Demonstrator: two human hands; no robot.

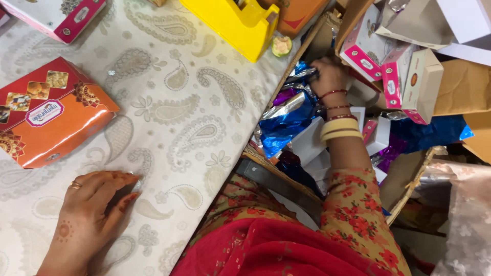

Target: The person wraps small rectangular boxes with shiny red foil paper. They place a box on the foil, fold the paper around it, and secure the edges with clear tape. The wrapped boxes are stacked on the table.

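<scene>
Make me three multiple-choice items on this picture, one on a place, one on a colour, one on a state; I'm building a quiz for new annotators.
1. Where does the orange box lie?
A. On the paisley tablecloth, beyond the left hand
B. Inside the basket
C. On the person's lap

2. What colour is the tape dispenser at the top of the table?
A. Green
B. Yellow
C. Black

3. What is the right hand doing?
A. Resting flat on the table
B. Holding the orange box up
C. Reaching down among the shiny blue wrapping foil and small boxes beside the table

Answers:
1. A, the box sits on the cloth, apart from the left hand.
2. B, its body is bright yellow.
3. C, the fingers are at the foil; whether they grip anything cannot be told.
</scene>
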